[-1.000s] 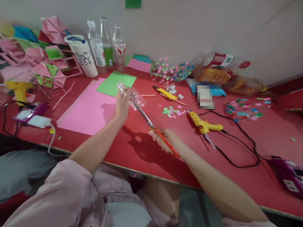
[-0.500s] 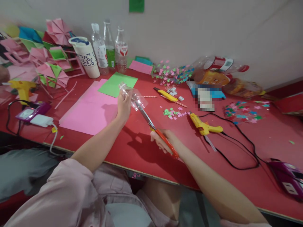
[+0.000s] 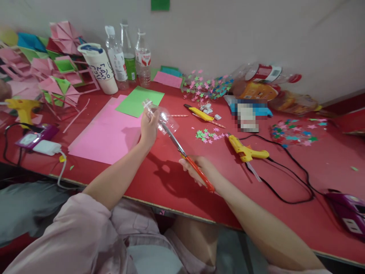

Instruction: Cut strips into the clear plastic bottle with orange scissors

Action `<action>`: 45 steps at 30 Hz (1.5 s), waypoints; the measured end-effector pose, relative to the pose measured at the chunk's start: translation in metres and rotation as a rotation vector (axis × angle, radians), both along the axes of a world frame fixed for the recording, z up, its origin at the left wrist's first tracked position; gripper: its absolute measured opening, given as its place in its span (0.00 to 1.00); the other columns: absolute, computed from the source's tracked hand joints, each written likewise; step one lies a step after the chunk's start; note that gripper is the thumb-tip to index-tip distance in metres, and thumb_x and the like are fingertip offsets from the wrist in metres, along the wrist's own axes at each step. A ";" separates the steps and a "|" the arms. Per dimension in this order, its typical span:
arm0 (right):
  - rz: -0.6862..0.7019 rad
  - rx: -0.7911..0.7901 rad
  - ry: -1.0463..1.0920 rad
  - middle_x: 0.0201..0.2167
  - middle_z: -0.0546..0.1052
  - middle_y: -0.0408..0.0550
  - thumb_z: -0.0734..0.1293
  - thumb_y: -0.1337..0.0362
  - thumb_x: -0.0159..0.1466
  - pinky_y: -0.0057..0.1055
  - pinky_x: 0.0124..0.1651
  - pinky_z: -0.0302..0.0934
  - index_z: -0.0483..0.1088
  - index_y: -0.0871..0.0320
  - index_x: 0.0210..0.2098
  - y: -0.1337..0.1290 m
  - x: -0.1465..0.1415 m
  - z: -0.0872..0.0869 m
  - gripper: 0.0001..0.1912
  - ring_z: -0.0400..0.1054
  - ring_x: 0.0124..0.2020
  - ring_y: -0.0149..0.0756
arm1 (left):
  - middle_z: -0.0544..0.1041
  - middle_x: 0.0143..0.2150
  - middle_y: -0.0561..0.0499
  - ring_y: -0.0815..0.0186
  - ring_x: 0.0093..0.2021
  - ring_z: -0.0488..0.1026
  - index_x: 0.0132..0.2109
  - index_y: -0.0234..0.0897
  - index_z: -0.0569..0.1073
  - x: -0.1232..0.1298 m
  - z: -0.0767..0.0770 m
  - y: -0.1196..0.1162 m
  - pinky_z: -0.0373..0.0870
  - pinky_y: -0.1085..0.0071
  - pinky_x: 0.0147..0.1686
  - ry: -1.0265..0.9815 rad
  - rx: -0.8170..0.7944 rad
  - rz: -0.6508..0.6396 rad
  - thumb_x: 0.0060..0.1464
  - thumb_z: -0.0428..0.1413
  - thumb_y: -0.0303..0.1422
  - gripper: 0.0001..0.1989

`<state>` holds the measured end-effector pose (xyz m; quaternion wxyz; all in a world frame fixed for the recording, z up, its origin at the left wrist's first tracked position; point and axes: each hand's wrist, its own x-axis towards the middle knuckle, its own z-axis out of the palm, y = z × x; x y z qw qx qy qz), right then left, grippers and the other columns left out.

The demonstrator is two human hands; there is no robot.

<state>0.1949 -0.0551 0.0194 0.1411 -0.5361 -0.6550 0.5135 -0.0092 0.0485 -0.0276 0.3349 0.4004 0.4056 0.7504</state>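
My left hand (image 3: 149,123) is closed around the neck end of a clear plastic bottle piece (image 3: 169,121), held above the red table. In my right hand (image 3: 196,169) are scissors (image 3: 199,173) with red handles, the fingers wrapped round the grips. Their blades reach up and left to the cut edge of the bottle piece and look nearly closed. Whether plastic lies between the blades I cannot tell. Beneath my left hand lie pink paper sheets (image 3: 105,133), with a green sheet (image 3: 139,101) partly over them.
Right of my hands lie paper stars (image 3: 207,135), a yellow utility knife (image 3: 203,114) and a yellow glue gun (image 3: 246,150) with a looping black cord. Several bottles (image 3: 129,62) and a white tumbler (image 3: 99,70) stand at the back. Left are another glue gun (image 3: 23,108) and a purple power strip (image 3: 37,133).
The view has shifted slightly, so the tabletop things on the left sit a little further left. My hands, the scissors and the bottle piece keep nearly the same pose.
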 end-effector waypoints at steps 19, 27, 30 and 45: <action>0.038 -0.124 0.015 0.09 0.58 0.32 0.63 0.37 0.64 0.27 0.21 0.60 0.65 0.55 0.26 0.003 0.004 -0.005 0.28 0.54 0.09 0.25 | 0.72 0.32 0.54 0.68 0.31 0.72 0.40 0.42 0.69 0.000 -0.001 0.001 0.73 0.67 0.36 -0.040 0.004 -0.072 0.59 0.60 0.39 0.09; -0.004 -0.126 0.047 0.08 0.57 0.31 0.66 0.38 0.63 0.26 0.20 0.60 0.65 0.55 0.25 0.003 -0.001 -0.004 0.27 0.54 0.09 0.25 | 0.73 0.33 0.52 0.68 0.32 0.71 0.38 0.41 0.69 0.004 -0.002 -0.004 0.72 0.67 0.37 0.070 -0.019 -0.084 0.60 0.59 0.38 0.08; -0.030 -0.138 0.050 0.07 0.57 0.31 0.67 0.38 0.62 0.26 0.18 0.58 0.64 0.55 0.24 0.001 -0.003 -0.002 0.27 0.54 0.08 0.25 | 0.72 0.32 0.53 0.68 0.31 0.71 0.37 0.41 0.69 0.005 -0.003 -0.004 0.72 0.68 0.36 0.059 -0.036 -0.082 0.59 0.60 0.38 0.08; -0.068 -0.137 0.078 0.08 0.58 0.31 0.67 0.40 0.62 0.25 0.18 0.56 0.63 0.54 0.24 -0.003 -0.006 0.009 0.26 0.54 0.09 0.24 | 0.74 0.32 0.53 0.68 0.32 0.73 0.37 0.42 0.68 0.010 -0.002 -0.004 0.72 0.68 0.37 0.030 -0.039 -0.096 0.59 0.59 0.34 0.06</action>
